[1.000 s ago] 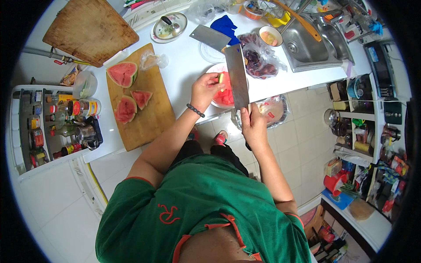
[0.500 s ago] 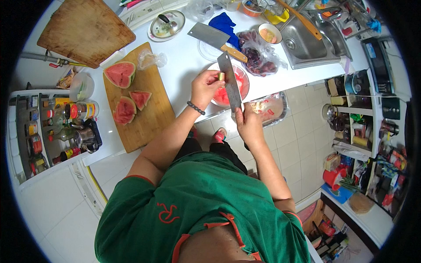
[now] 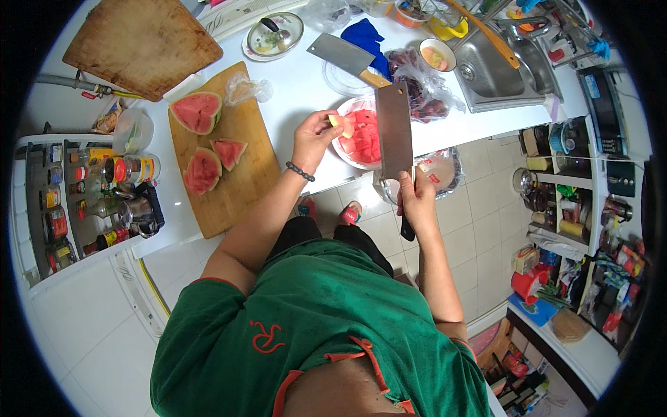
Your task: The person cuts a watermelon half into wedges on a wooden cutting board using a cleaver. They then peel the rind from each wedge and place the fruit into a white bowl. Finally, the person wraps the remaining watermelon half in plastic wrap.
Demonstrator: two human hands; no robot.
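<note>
My left hand (image 3: 314, 140), with a beaded bracelet on its wrist, pinches a small slice of watermelon (image 3: 340, 125) at the left rim of a white bowl. Red watermelon chunks (image 3: 363, 142) fill that bowl (image 3: 345, 158). My right hand (image 3: 417, 203) grips a cleaver (image 3: 394, 128) by its dark handle. Its broad blade points away from me and covers the bowl's right side. To the left, a wooden cutting board (image 3: 240, 167) bears a large watermelon wedge (image 3: 197, 112) and smaller cut pieces (image 3: 202, 171), beside a crumpled clear plastic bag (image 3: 248, 88).
A second cleaver (image 3: 340, 53) lies behind the bowl, near a blue cloth (image 3: 366, 42) and bagged dark fruit (image 3: 424, 94). At the far right is a metal sink (image 3: 479, 76). A plastic-lined container (image 3: 441, 174) stands below the counter's edge. A lidded dish (image 3: 274, 36) sits at the back.
The cleaver has moved right and turned its broad side up, away from the slice. My left hand has tilted the slice so its red flesh shows, and more of the bowl is visible.
</note>
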